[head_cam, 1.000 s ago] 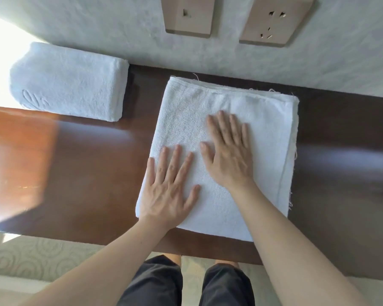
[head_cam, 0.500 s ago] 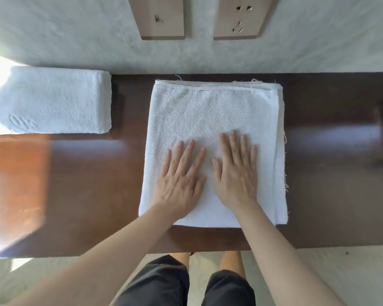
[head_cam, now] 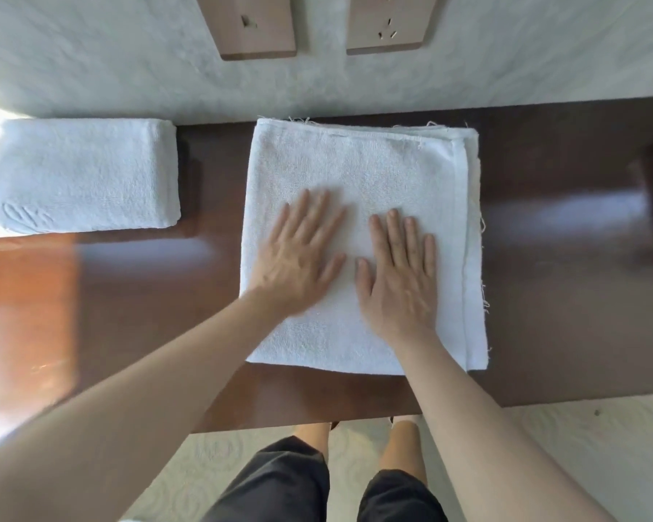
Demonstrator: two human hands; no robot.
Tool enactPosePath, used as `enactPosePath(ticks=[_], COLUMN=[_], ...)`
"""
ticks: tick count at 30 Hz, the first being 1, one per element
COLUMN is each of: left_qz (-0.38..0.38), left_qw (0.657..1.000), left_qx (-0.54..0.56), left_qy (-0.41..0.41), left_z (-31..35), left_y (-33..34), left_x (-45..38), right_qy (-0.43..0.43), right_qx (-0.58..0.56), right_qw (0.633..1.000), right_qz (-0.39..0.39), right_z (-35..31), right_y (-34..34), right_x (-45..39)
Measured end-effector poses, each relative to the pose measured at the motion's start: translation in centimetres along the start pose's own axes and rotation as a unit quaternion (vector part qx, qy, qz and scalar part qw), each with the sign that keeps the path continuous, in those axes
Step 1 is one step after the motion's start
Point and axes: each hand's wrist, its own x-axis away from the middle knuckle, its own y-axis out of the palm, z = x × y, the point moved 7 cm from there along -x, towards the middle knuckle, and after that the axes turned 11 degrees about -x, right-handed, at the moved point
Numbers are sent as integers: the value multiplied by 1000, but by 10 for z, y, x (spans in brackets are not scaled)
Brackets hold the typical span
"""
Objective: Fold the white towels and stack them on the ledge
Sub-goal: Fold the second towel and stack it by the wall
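Left hand (head_cam: 298, 254) flat on the white towel (head_cam: 359, 175), palm down, fingers straight and spread, pointing toward the wall; blurred at the edges. Right hand (head_cam: 400, 273) just beside it on the same towel, also flat, fingers straight and slightly apart, thumb angled toward the left hand. Neither hand gripping anything, only pressing on the cloth.

Towel beneath folded into a rough square of several layers, lying at the middle of the ledge (head_cam: 562, 295), far edge close to the back edge by the wall, near edge short of the front edge. Layers stepped along the right side, with loose threads hanging off there and at the far edge.

Second folded towel (head_cam: 80, 175) toward the left end of the ledge, against the back edge, well apart from the first, thicker and narrower, with an embossed mark at its near left corner.

Ledge dark glossy wood, sunlit at the left end. On the wall (head_cam: 543, 50) above, two tan socket plates (head_cam: 257, 24).
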Motion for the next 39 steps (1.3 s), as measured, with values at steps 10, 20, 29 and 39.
enactPosePath(ticks=[10, 20, 29, 39], left_qz=[25, -191, -363, -158], left_qw=[988, 961, 897, 979], left_qx=[24, 193, 253, 53], left_qy=[148, 58, -20, -116], left_z=[34, -6, -60, -100], left_y=[-9, -49, -73, -78], left_x=[123, 61, -37, -137], right_qy=[-158, -50, -5, -43], right_qx=[-86, -110, -118, -58], right_qw=[972, 954, 902, 964], right_qz=[-151, -275, -416, -255], right_z=[-9, -2, -3, 16], right_y=[-11, -60, -98, -76], right_x=[82, 40, -100, -207])
